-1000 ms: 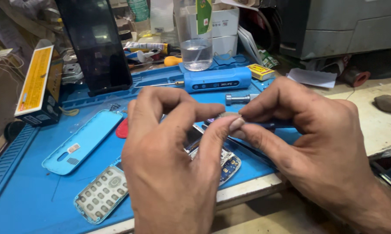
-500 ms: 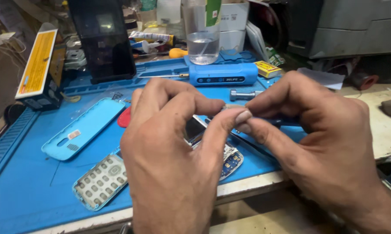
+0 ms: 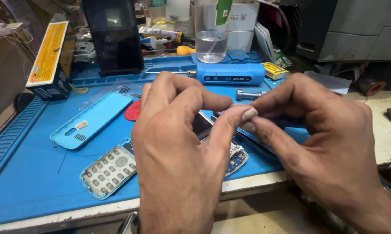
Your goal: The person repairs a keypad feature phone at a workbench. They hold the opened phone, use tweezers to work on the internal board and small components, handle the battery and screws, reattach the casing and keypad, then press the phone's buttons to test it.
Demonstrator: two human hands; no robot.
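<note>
Head camera looks steeply down, close, probably forward-tilted, over the blue mat [image 3: 35,190].

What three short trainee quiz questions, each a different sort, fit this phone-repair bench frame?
1. True or false: the light blue plastic phone back cover lies on the blue work mat.
2. Which lies nearer the bench's front edge: A, the pale keypad panel, or B, the clear glass of liquid?
3. Fill in: the left hand and right hand meet at their ____.

Key: 1 true; 2 A; 3 fingertips.
</note>
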